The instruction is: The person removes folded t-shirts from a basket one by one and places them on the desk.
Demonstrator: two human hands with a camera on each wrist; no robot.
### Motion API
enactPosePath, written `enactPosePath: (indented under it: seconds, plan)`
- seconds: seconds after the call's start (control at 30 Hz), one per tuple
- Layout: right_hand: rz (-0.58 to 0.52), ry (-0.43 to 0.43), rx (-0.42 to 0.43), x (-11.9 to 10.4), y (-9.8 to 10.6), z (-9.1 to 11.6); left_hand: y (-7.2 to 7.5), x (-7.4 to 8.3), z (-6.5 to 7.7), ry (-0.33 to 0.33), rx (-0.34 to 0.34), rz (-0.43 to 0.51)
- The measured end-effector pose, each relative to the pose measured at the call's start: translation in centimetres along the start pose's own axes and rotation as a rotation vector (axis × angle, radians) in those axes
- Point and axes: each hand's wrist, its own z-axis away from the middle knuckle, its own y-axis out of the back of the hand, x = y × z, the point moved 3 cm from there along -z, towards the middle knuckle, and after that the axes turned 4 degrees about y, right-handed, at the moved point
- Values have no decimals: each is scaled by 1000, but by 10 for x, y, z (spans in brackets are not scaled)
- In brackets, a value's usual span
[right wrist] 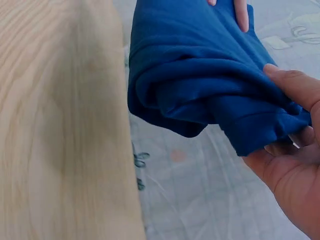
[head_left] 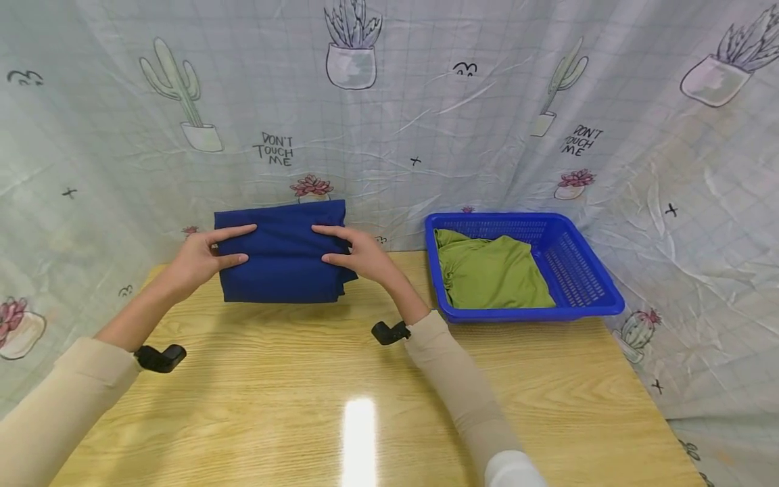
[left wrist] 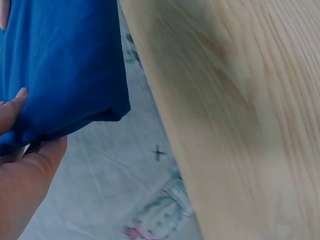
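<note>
A folded dark blue cloth garment point(head_left: 280, 264) is held up over the far left part of the table by both hands. My left hand point(head_left: 197, 260) grips its left side, thumb and index finger on the near face and the other fingers tucked behind. On the opposite side my right hand point(head_left: 362, 253) pinches the cloth in the same way. The right wrist view shows several stacked fold layers at that end of the blue garment point(right wrist: 200, 95). Seen from the left wrist, the garment point(left wrist: 70, 65) has a smooth folded edge.
A blue plastic basket point(head_left: 529, 314) stands at the back right of the wooden table point(head_left: 274, 406), with a folded green garment point(head_left: 493, 274) inside, toward its left. Behind the table hangs a pale curtain point(head_left: 389, 135) printed with cacti and potted plants.
</note>
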Motion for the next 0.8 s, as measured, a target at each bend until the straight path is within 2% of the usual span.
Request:
enactPosePath:
  seconds: [0.27,0.5,0.63,0.8]
  plan:
    - [-10,-72,-23,9,-34,-19,4,-39,-8,16,-12,29]
    - [43,-160,19,18,-63,-38,11,-68,-17,109,-22,25]
    - [69,-265,53,30,-81,-43,9,-86,-22,143,-40,12]
    - [182,-446,29,48,-109,-38,-8,-117,-23,188,-73,-32]
